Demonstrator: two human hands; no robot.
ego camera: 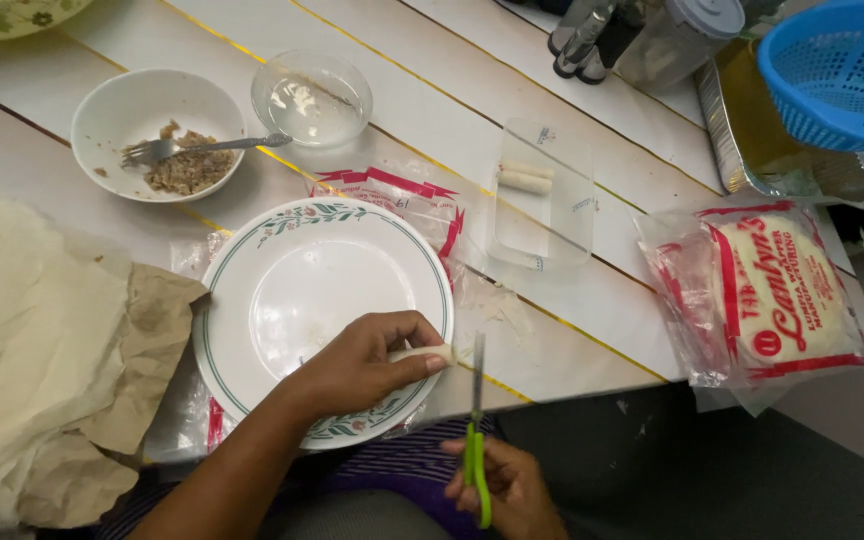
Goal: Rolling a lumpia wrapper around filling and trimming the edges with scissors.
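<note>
My left hand rests over the near rim of a white plate with a green floral border and pinches a thin white rolled wrapper. The roll's end sticks out past the plate's right edge. My right hand holds green-handled scissors upright, blades pointing away from me, right beside the end of the roll. The blades look nearly closed.
A white bowl with minced filling and a fork sits at far left, a glass bowl beside it. A clear tray holds two rolls. A red-printed wrapper packet, foil tray, blue colander, and cloth surround the area.
</note>
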